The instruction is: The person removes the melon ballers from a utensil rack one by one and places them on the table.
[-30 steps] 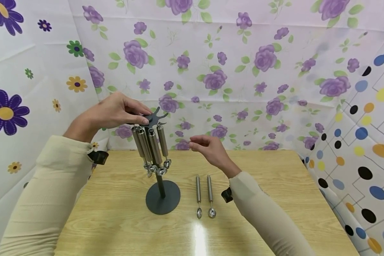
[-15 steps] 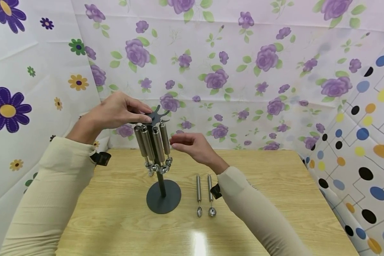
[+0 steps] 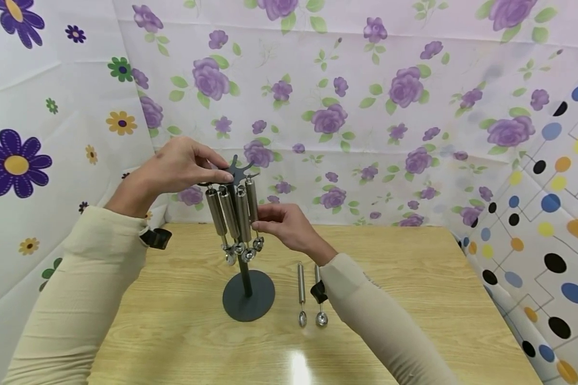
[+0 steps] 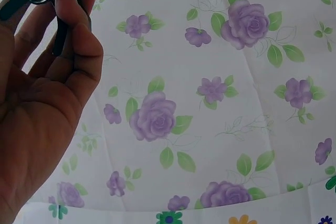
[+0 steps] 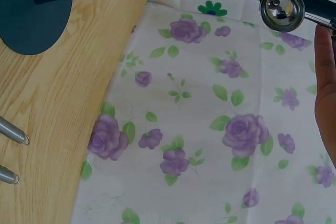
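Note:
My left hand (image 3: 180,163) pinches the flat hooked top of a dark metal utensil stand (image 3: 248,310). In the left wrist view, that hand's fingers curl beneath a dark hook (image 4: 18,4). Several steel melon ballers hang by their handle ends around the stand's pole, bowls downward. My right hand (image 3: 291,227) reaches in from the right, thumb and fingers at the lower handle of the rightmost melon baller (image 3: 252,198). The right wrist view shows its round bowl (image 5: 282,9) beside a fingertip; most of the hand is outside that view.
Two more melon ballers lie side by side on the wooden table (image 3: 390,321), the left one (image 3: 301,283) with an oval bowl, the right one (image 3: 321,319) with a round bowl and partly behind the right wrist strap. Flower-print cloth (image 3: 347,107) hangs behind the table.
My right hand has moved left to the rightmost hanging melon baller and its fingers have come together there. The hanging melon ballers have shifted slightly. My left hand keeps its place on the stand's top.

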Tool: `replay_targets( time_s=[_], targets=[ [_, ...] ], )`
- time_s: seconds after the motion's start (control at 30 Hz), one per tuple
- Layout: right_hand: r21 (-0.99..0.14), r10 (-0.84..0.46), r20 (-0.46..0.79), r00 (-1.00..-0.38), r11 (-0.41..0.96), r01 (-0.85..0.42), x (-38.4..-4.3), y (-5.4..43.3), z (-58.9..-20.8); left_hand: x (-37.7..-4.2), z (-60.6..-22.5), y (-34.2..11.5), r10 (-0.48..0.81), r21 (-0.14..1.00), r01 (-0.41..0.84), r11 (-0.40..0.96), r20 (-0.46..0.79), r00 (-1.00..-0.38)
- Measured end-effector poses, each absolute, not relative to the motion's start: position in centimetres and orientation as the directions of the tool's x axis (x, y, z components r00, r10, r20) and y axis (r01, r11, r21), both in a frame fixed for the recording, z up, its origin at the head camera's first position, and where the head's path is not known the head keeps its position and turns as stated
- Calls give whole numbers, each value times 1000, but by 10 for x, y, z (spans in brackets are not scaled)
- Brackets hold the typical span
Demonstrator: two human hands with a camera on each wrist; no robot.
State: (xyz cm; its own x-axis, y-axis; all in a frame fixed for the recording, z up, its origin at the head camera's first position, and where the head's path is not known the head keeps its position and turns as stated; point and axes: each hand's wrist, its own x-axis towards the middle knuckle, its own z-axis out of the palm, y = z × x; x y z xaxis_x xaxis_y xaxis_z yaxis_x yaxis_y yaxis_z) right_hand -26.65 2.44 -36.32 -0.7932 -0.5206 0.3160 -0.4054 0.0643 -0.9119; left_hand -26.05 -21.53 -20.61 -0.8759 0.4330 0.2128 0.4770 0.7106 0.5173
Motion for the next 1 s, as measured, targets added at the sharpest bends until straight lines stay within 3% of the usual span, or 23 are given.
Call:
replay_targets(
  time_s=[0.37, 0.57, 0.77, 1.0],
  targets=[
    [-922, -460, 305, -834, 76, -379, -269, 40, -361, -260, -207, -213, 439, 494, 487, 720, 219, -871],
    [-920, -445, 294, -846, 108, -377, -268, 53, -363, -264, -203, -217, 528, 402, 583, 706, 248, -812],
    [-914, -436, 293, -851, 133, -383, -265, 69, -370, -267, -202, -223, 547, 467, 555, 689, 168, -820],
    [-910, -413, 287, -864, 164, -381, -263, 86, -377, -268, -202, -224, 540, 507, 538, 673, 159, -826]
  ],
)
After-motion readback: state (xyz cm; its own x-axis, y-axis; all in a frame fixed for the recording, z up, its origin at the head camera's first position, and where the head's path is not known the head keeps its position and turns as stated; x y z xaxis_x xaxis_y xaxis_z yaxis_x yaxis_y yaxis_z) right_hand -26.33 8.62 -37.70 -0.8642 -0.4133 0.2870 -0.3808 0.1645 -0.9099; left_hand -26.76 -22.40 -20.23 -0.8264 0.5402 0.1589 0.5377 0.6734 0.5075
